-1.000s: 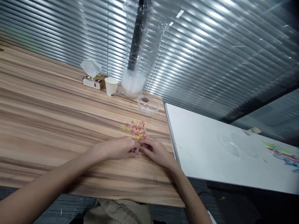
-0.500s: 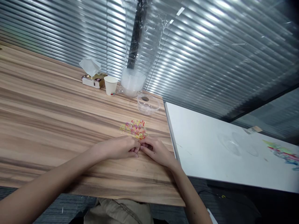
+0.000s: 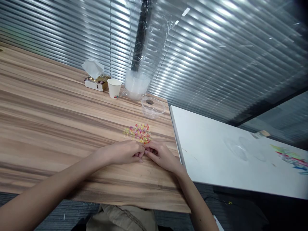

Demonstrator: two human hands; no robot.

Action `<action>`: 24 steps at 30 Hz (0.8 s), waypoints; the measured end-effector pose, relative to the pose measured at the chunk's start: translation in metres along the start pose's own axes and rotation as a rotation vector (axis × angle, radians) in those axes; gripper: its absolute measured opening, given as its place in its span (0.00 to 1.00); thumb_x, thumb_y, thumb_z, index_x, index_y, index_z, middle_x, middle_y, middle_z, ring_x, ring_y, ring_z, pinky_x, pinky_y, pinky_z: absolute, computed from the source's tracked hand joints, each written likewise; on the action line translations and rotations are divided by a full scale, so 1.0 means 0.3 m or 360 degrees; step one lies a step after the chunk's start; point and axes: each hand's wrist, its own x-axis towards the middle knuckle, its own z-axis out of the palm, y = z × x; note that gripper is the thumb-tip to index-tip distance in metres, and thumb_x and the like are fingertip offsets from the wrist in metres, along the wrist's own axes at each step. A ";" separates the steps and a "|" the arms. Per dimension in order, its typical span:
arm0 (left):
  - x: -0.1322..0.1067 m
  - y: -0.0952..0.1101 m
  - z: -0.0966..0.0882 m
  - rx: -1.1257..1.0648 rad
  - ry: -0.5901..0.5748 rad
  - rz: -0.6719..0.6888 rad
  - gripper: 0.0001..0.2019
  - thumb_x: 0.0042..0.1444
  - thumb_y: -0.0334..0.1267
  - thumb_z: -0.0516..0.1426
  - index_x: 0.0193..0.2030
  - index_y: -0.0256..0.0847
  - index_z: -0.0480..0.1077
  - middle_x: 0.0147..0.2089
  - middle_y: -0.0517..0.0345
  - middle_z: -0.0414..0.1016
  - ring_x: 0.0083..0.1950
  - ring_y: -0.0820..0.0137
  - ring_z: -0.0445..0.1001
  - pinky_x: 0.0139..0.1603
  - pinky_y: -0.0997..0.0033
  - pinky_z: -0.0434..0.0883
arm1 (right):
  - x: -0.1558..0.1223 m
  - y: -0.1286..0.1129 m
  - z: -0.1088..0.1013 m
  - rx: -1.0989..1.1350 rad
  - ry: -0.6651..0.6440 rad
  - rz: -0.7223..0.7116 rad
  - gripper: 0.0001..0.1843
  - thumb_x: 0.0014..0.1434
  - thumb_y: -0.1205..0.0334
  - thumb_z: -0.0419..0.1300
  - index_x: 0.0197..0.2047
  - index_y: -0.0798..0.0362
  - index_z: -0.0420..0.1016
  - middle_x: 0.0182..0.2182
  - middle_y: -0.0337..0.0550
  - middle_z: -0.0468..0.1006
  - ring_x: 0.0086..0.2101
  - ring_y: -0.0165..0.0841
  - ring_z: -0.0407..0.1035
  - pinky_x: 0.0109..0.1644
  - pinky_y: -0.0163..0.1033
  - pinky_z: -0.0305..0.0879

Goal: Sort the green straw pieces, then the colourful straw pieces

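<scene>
My left hand and my right hand rest on the wooden table, fingertips meeting. Both have their fingers curled in a pinch; what they hold between them is too small to make out. Just beyond the fingertips lies a small heap of coloured bits, pink, yellow and orange. An empty clear plastic bowl stands farther back.
A white paper cup, a tissue box and a stack of clear bowls in a tall plastic sleeve stand at the back by the blinds. To the right is a white table with clear lids and coloured bits.
</scene>
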 end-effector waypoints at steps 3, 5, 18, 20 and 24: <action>0.001 0.001 -0.001 0.0004 -0.0006 -0.0004 0.05 0.56 0.26 0.57 0.32 0.38 0.71 0.32 0.59 0.73 0.34 0.69 0.70 0.35 0.75 0.63 | 0.000 -0.002 0.000 0.0002 -0.0004 0.0002 0.08 0.64 0.68 0.56 0.43 0.51 0.76 0.39 0.42 0.79 0.39 0.33 0.71 0.43 0.36 0.64; 0.002 0.000 0.000 0.0000 -0.0022 -0.0018 0.04 0.56 0.26 0.57 0.32 0.38 0.71 0.33 0.58 0.74 0.35 0.69 0.71 0.36 0.74 0.63 | 0.000 -0.003 0.000 0.0004 0.0001 0.0002 0.08 0.64 0.68 0.56 0.44 0.51 0.76 0.39 0.42 0.79 0.40 0.34 0.71 0.43 0.36 0.64; -0.001 0.006 -0.008 -0.0037 -0.0026 -0.0005 0.07 0.54 0.22 0.56 0.30 0.38 0.69 0.30 0.61 0.71 0.32 0.71 0.68 0.33 0.76 0.62 | 0.001 -0.006 -0.001 0.0008 0.0013 0.0002 0.09 0.63 0.71 0.57 0.42 0.51 0.76 0.39 0.41 0.79 0.39 0.32 0.71 0.43 0.35 0.64; 0.000 0.006 -0.008 -0.0038 -0.0038 -0.0022 0.07 0.54 0.23 0.57 0.30 0.38 0.69 0.30 0.61 0.71 0.32 0.71 0.68 0.33 0.76 0.62 | 0.001 -0.003 0.000 0.0014 0.0019 -0.0002 0.09 0.63 0.72 0.57 0.42 0.51 0.76 0.39 0.41 0.79 0.40 0.32 0.71 0.43 0.35 0.64; 0.002 0.003 -0.007 -0.0034 -0.0050 -0.0037 0.06 0.55 0.23 0.57 0.32 0.38 0.71 0.32 0.59 0.73 0.34 0.70 0.70 0.35 0.75 0.63 | 0.000 0.003 0.003 0.0009 0.0015 -0.0008 0.09 0.62 0.71 0.57 0.42 0.51 0.76 0.38 0.41 0.78 0.39 0.33 0.71 0.43 0.35 0.63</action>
